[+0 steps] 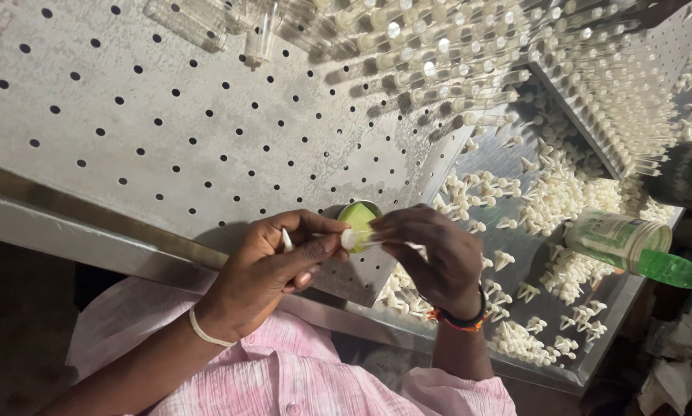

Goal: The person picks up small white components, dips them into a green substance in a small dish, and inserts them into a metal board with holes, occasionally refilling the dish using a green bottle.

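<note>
My left hand (280,258) pinches a small white plug (349,239) between thumb and forefinger, with a second white piece (286,239) tucked in the fingers. My right hand (431,250) holds a thin clear tube (388,243) whose end meets that plug. Both hands hover over a small round cup (359,213) of green paste on the perforated metal tray (153,131). Rows of clear tubes (469,69) capped in white stand in the tray's holes at the top.
Several loose white plugs (562,200) lie scattered on the steel table (515,254) to the right. A green plastic bottle (631,246) lies on its side there. A dark metal pot (689,179) sits at the right edge. Crumpled cloth (681,354) lies lower right.
</note>
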